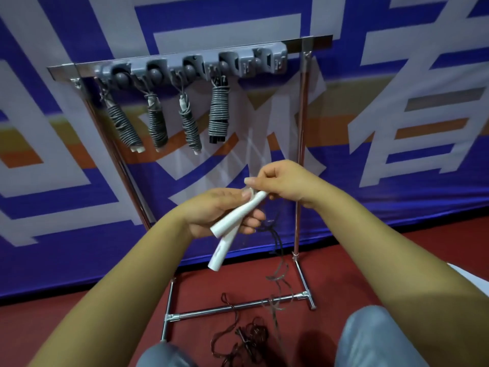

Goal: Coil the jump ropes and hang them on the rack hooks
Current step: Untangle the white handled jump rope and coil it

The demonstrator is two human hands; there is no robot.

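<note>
My left hand (219,213) grips two white jump rope handles (232,226) side by side, their ends pointing down left. My right hand (280,181) pinches the thin rope right at the handles' upper tips. The dark rope (276,271) trails down from there to a loose tangle on the floor (248,337). Ahead stands a metal rack with a grey hook bar (195,63). Several coiled grey ropes (218,112) hang from its left hooks. The rightmost hook (267,60) holds nothing.
The rack's chrome legs and bottom crossbar (238,307) stand on a red floor, with loose rope lying over the bar. A blue and white banner wall is behind it. My knees in grey trousers (375,337) are at the bottom edge.
</note>
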